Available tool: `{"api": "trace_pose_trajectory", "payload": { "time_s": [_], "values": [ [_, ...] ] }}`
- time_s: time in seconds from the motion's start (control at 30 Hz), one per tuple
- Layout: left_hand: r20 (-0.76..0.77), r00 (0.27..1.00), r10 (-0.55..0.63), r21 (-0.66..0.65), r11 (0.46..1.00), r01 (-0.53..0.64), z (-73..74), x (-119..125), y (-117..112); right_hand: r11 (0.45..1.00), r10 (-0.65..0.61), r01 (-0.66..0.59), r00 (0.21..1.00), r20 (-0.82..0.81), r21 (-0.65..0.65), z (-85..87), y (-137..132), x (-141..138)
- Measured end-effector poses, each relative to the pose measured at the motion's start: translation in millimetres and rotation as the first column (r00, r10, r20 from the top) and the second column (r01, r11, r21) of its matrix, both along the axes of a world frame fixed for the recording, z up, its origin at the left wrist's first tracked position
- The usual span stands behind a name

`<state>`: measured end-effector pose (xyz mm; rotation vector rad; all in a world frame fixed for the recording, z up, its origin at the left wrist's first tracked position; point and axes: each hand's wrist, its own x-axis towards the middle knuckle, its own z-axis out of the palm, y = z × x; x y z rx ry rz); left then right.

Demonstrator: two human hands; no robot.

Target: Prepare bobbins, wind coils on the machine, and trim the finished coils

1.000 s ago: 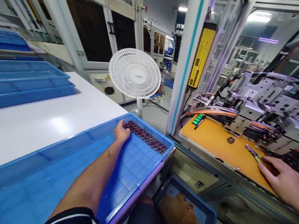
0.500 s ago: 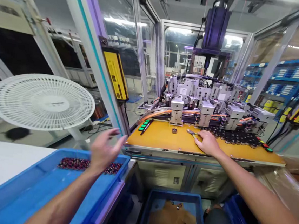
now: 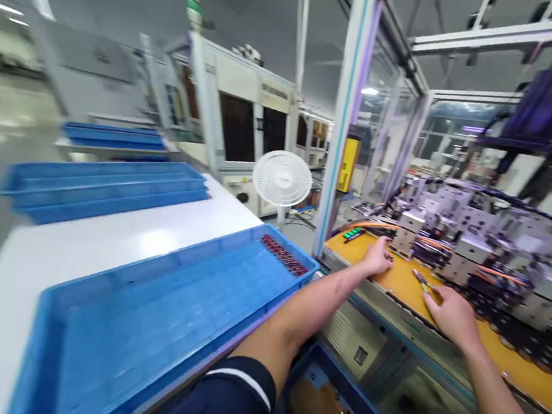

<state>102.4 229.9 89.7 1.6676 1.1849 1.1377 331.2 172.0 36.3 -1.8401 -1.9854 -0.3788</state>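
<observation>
The left hand is resting low over the orange-yellow table, its fingers bending in beside a small dark round part (blur and the hand itself are hiding the contact, so whether they are gripping it or only touching it I cannot tell). That part is sitting on or just above the table, in front of the leftmost metal fixture of the machine. To its right, the right hand is holding a pair of pliers, the fingers closing around the handles while the tips are pointing up and left over the table, apart from the part. Farther right, many dark round pieces are lying close together along the fixtures. On the person's left, a long blue tray is holding a band of small reddish-dark parts at its far end; below the table, a blue bin is carrying a few loose bits. The step in hand is looking like the handling of one part at the fixture, though its being lifted or being set down is remaining unclear. The next move is calling for a sure fingertip hold and a steady right hand, with the pliers staying clear of the left fingers.
</observation>
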Motion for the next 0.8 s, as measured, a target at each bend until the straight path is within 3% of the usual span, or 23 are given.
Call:
{"api": "trace_pose_trajectory", "payload": {
  "time_s": [0.1,0.2,0.27,0.33,0.43,0.5,0.6,0.7,0.8],
  "values": [
    [0.119,0.993,-0.002,0.009,1.000,0.001,-8.0,-22,-33,0.999,0.043,-0.042,0.999,-0.025,0.033,-7.6,14,10],
    [0.237,0.970,-0.045,0.049,0.998,0.034,-25.5,-48,-92,0.994,0.080,-0.075,0.995,-0.063,0.080,-10.4,23,12],
    [0.298,0.951,-0.078,0.090,0.995,0.054,-41.2,-65,-136,0.986,0.101,-0.087,0.991,-0.090,0.144,-4.6,14,6],
    [0.381,0.917,-0.122,0.245,0.969,0.026,-57.7,-80,-176,0.959,0.157,-0.115,0.976,-0.149,0.259,8.1,-14,-8],
    [0.411,0.902,-0.132,0.511,0.853,-0.108,-75.6,-97,-217,0.878,0.389,-0.251,0.870,-0.303,0.408,34.3,-89,-45],
    [0.396,0.910,-0.119,0.574,0.806,-0.144,-80.6,-103,-229,0.837,0.529,-0.435,0.799,-0.286,0.332,49.3,-139,-78],
    [0.378,0.913,-0.152,0.592,0.798,-0.112,-81.5,-105,-232,0.710,0.704,-0.689,0.691,-0.164,0.146,55.7,-186,-119],
    [0.381,0.905,-0.189,0.574,0.816,-0.071,-80.6,-102,-232,0.671,0.728,-0.740,0.670,-0.149,-0.049,46.0,-205,-133],
    [0.419,0.890,-0.183,0.506,0.860,-0.062,-80.2,-99,-233,0.661,0.676,-0.725,0.687,-0.268,-0.193,36.5,-215,-131]
  ]
}}
